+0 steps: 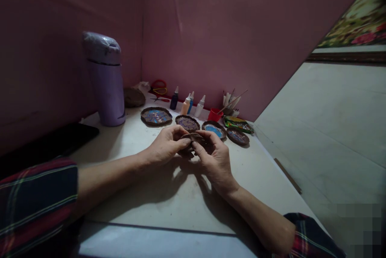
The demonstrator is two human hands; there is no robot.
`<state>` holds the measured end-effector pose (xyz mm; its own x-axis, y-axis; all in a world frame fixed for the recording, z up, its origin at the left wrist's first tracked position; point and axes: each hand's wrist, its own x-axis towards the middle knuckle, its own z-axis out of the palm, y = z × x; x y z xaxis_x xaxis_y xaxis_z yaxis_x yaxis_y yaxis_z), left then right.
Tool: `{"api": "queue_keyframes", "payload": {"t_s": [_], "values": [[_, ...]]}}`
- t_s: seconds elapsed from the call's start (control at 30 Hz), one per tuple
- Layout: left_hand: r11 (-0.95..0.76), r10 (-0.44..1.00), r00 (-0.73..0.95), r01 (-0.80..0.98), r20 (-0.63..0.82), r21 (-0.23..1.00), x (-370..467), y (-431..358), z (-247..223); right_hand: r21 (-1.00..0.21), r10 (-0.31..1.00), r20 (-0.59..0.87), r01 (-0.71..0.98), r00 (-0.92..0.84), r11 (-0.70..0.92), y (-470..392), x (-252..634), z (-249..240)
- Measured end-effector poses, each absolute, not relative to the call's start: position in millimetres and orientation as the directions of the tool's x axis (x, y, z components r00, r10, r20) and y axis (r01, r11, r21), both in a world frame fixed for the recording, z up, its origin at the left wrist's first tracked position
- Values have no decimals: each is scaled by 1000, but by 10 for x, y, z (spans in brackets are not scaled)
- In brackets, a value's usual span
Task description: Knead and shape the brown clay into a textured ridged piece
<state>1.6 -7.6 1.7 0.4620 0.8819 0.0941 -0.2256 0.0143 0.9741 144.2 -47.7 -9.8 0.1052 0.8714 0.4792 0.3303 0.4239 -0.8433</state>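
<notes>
two bare hands in plaid sleeves reach over a white table, meeting near its middle. between them is a small brown piece, held just above the tabletop; its exact shape is partly hidden by the fingers. the left hand is mostly closed, pinching the left side of the piece between thumb and curled fingers. the right hand grips the right side in the same way, thumb on the near face, fingers behind. the two thumbs are close together.

just beyond the hands, four shallow brown dishes stand in a row. from left to right: a wide dish with blue and purple marks, a purplish dish, a dish with a bright blue inside, and a smaller oval dish. behind them are a dark bottle, a peach bottle, a blue bottle, a whitish bottle and a red cup. a green packet lies at the far right. a tall purple tumbler stands upright on the left, beside a brown lump.
</notes>
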Motion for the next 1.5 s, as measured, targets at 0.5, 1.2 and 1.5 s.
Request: {"api": "queue_keyframes", "payload": {"t_s": [0.5,1.2,1.5], "values": [[48,885,463,-206,54,977,-40,-18,-10,-658,796,604,544,-31,520,-453,1483,-124],[-178,881,428,-92,200,980,-23,1,-7,-866,904,424,314,47,390,-414,1456,-131],[-107,896,413,-151,162,983,9,-90,87,-883,907,420,250,42,397,-481,1445,-81]]}}
